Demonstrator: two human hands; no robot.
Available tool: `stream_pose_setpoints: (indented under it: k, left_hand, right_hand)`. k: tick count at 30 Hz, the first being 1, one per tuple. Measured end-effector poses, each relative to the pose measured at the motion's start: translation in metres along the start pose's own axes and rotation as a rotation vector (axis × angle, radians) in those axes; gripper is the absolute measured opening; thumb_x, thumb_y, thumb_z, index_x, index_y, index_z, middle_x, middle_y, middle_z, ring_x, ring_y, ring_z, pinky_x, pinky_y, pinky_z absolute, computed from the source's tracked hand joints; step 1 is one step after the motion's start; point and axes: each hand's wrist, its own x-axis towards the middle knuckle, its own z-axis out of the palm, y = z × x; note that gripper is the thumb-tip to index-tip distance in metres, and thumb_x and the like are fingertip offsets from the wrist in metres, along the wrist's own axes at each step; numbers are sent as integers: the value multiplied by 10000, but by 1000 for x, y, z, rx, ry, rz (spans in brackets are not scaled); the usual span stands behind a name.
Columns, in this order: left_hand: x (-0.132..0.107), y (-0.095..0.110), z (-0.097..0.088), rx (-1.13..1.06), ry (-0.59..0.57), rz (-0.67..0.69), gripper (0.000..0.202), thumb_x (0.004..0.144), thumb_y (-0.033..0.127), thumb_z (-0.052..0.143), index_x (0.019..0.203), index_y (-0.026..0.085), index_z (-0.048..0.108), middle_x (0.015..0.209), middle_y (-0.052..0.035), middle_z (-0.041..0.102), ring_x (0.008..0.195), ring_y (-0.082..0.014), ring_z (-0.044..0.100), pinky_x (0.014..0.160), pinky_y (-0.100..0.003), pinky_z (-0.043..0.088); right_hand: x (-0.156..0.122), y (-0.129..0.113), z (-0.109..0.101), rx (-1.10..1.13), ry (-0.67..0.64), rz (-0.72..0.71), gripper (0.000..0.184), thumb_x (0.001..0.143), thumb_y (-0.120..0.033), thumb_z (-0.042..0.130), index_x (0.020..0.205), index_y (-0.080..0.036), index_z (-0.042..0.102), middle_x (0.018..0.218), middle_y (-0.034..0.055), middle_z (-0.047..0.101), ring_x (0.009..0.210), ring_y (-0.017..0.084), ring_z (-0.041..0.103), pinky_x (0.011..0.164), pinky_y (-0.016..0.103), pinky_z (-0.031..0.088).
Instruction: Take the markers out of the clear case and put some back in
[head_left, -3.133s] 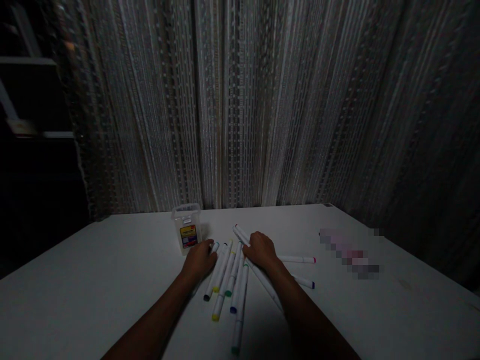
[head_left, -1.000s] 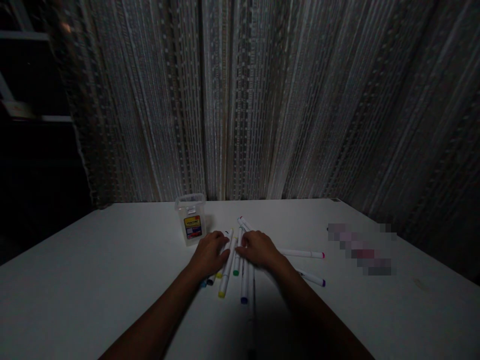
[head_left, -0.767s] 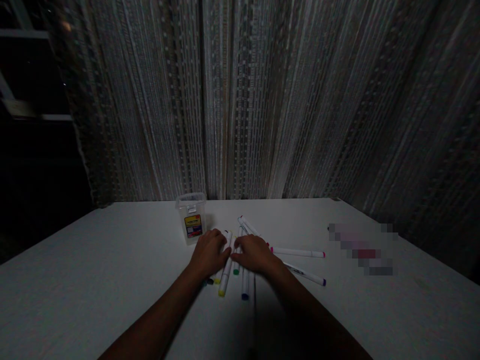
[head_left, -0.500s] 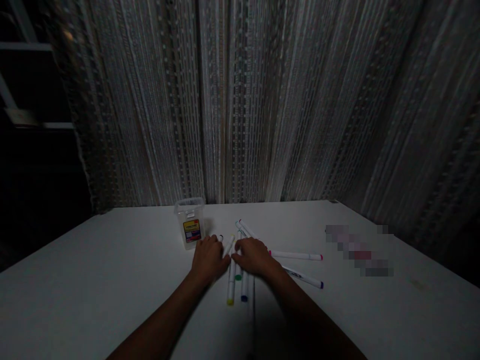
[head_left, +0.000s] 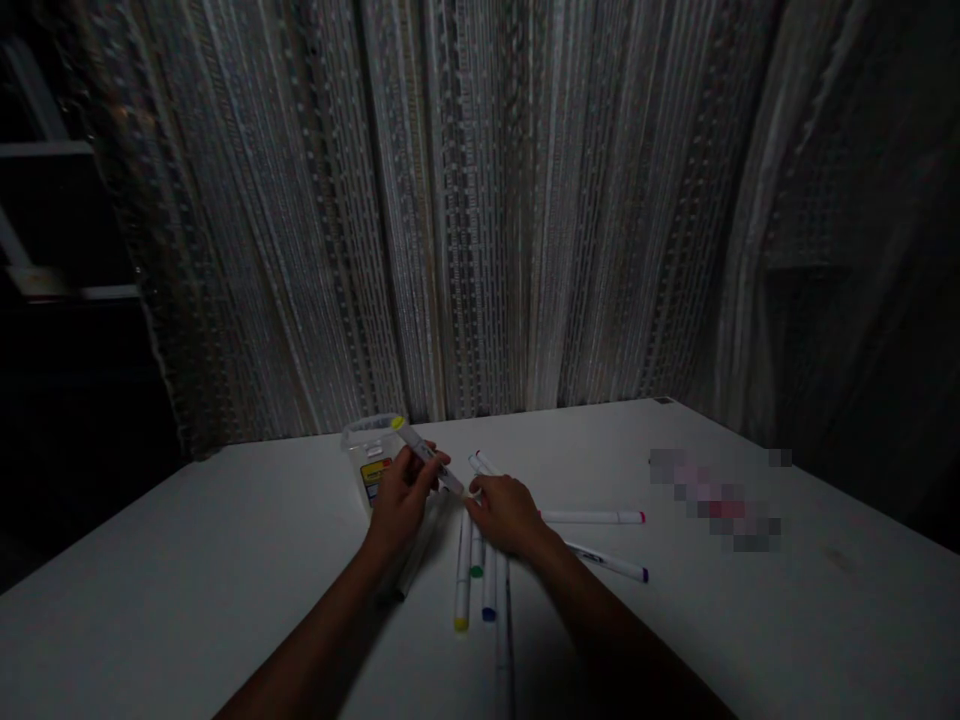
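My left hand [head_left: 401, 500] is raised a little off the white table [head_left: 187, 580] and pinches a white marker with a yellow-green cap [head_left: 424, 455], its cap pointing at the clear plastic box [head_left: 369, 450]. My right hand [head_left: 504, 512] rests curled on several white markers [head_left: 474, 570] lying side by side; whether it grips one is hidden. Yellow, green and blue ends show below the hands.
Two more markers lie to the right, one with a red end [head_left: 592, 517] and one with a purple end [head_left: 611, 563]. A blurred patch [head_left: 716, 500] sits further right. A striped curtain [head_left: 480, 200] hangs behind the table. Dark shelving stands at the left.
My left hand has lifted one marker off the pile and tilted it toward the box. Earlier both hands pushed the scattered markers together. The right hand stays on the pile.
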Motion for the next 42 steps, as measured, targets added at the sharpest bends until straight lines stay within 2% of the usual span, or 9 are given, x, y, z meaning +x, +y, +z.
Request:
stream_pose_setpoints:
  k: [5,9,16,21,24,27,31,37,42]
  left_hand:
    - [-17,-18,-6,65,27,-25,328,807,450,475,959,161,444,870,-62,644,638,-110,535,595,-224,425]
    - [-21,-18,-9,84,-2,-21,344,814,468,449,972,162,432,847,-60,638,631,-114,526,623,-235,428]
    - [-21,-13,-11,202,-77,12,267,793,442,471,766,178,442,678,5,551,620,-110,515,590,-210,404]
    - [-16,-20,-18,612,-57,-36,334,784,460,455,654,158,512,555,26,475,541,-106,463,524,-209,316]
    - [-16,-23,-18,968,-242,-115,365,770,445,457,581,151,560,572,-24,552,572,-141,515,539,-233,305]
    - [-20,-23,-14,1165,-382,-154,345,762,421,457,606,159,617,658,-83,633,663,-198,581,579,-263,336]
    - [-23,-19,-8,1265,-426,-172,350,751,434,460,633,159,643,700,-112,656,718,-232,605,623,-292,364]
    - [-27,-12,3,1137,-418,-69,286,755,401,463,749,175,639,785,-68,644,777,-197,583,674,-285,369]
    - [-32,-8,16,1219,-481,-40,282,709,401,494,696,160,640,813,-88,632,818,-235,578,740,-352,373]
  right_hand:
    - [0,-7,-5,72,19,-26,286,809,-292,449,1003,-179,627,768,40,671,737,149,591,690,237,365]
    - [-1,-13,-3,152,-11,-146,258,783,-228,464,981,-189,624,736,6,650,636,105,544,619,202,339]
    - [-4,-20,0,183,-51,-272,119,738,-244,527,751,-159,611,693,-4,598,624,97,492,583,192,300]
    - [-2,-17,2,200,-37,-224,191,766,-300,520,819,-164,642,690,3,610,642,105,509,607,203,310]
    - [0,-15,2,180,-44,-179,205,781,-298,496,813,-169,652,685,3,620,627,105,512,597,207,309]
    - [1,-13,1,159,-39,-144,204,777,-277,487,823,-178,660,684,0,629,620,105,518,591,208,311]
    - [2,-12,-2,111,-13,-91,225,780,-274,476,848,-177,668,725,15,651,648,116,535,595,213,319]
    - [3,-9,-2,69,-17,-33,230,784,-264,463,815,-176,672,745,29,666,662,123,556,599,218,324]
    - [2,-7,0,66,-16,-28,221,779,-262,471,802,-179,674,738,32,672,670,128,568,606,222,328]
